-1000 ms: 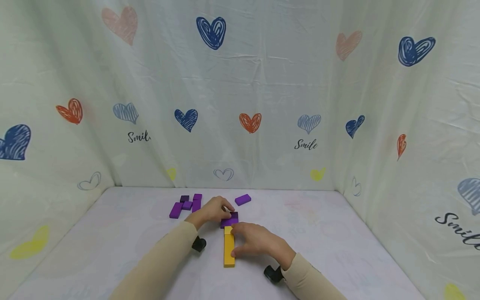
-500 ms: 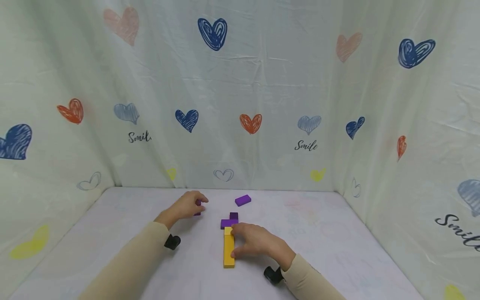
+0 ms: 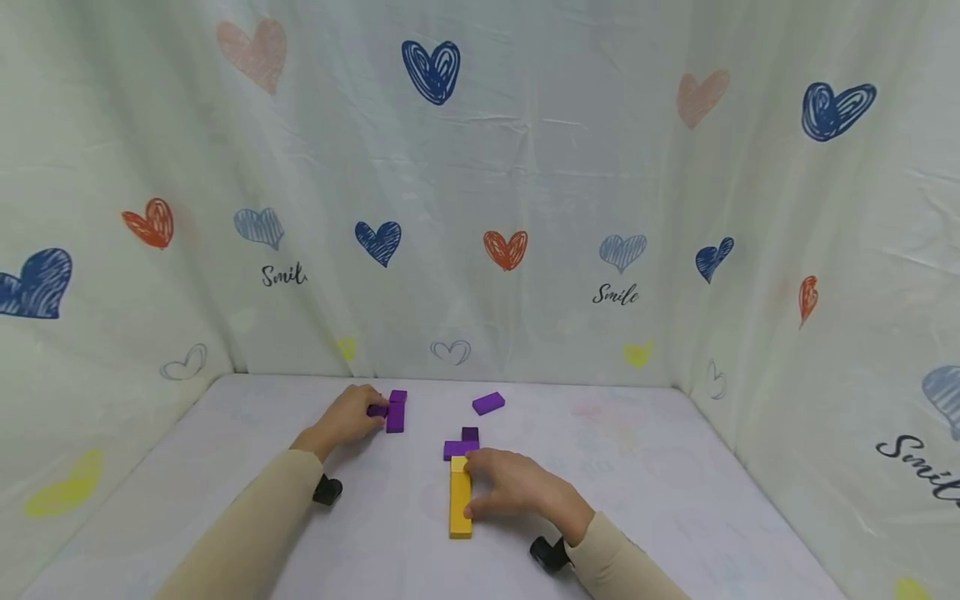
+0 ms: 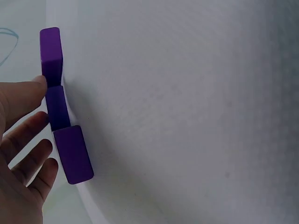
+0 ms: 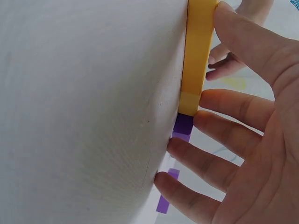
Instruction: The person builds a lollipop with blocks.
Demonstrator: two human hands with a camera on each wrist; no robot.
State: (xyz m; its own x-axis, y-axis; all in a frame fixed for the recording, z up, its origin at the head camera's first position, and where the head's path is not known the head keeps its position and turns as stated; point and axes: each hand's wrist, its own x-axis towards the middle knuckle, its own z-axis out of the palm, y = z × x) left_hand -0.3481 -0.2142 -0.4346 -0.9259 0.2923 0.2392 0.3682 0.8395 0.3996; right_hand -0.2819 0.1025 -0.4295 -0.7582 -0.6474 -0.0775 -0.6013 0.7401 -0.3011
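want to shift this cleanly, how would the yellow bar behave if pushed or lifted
Its straight edges suggest the yellow bar is stiff, so it probably won't bend. With flat faces, it would likely slide rather than roll. Its shade changes near the far end, so it may be two pieces and part when lifted.

Head view high, facing forward; wrist views close; head, right share yellow blocks (image 3: 460, 500)

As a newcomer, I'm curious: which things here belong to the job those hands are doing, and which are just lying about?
Apparently part of the job:
yellow strip, touched by the right hand
purple pair just beyond it
purple cluster at the left hand

Just about:
lone purple block, untouched, perhaps a spare
heart-patterned curtain, only a backdrop
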